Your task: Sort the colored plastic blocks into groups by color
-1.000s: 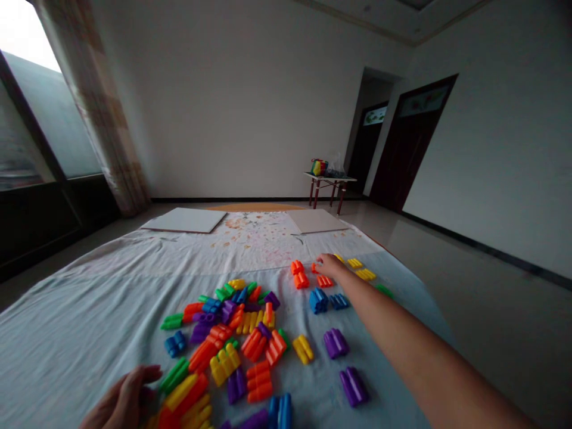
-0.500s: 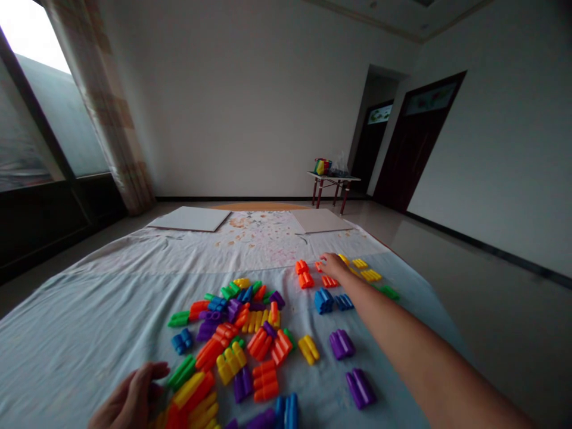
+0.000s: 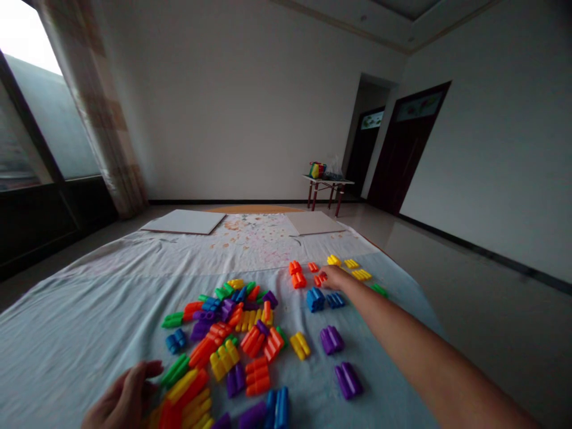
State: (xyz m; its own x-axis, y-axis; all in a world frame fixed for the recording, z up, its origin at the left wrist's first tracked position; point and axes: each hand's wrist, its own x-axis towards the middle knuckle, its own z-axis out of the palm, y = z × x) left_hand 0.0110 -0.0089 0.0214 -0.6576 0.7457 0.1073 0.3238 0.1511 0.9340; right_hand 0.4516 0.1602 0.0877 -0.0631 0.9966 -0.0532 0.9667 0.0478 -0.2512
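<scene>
A mixed heap of plastic bullet-shaped building blocks in orange, yellow, green, blue and purple lies on the cloth, with a yellow block [image 3: 224, 361] near its middle. My left hand [image 3: 125, 394] rests at the heap's lower left, fingers loosely apart, beside a green block [image 3: 176, 370]; it holds nothing I can see. Reaching far forward on the right, my right hand [image 3: 331, 277] has its fingertips closed at a small orange block [image 3: 319, 279], partly covering it. Near it lie another orange block [image 3: 313, 267], stacked orange blocks [image 3: 297, 274] and blue blocks [image 3: 315, 300].
Yellow blocks [image 3: 361, 274] and a green block [image 3: 379, 290] lie beyond my right forearm, purple blocks [image 3: 348, 380] nearer me. Two flat boards, one white [image 3: 185, 221] and one beige [image 3: 315, 223], lie at the cloth's far end. A small table [image 3: 328, 180] stands behind.
My right hand has come slightly nearer, from the farther small orange block to the nearer one. My left hand stays beside the heap. The whole view has shifted slightly.
</scene>
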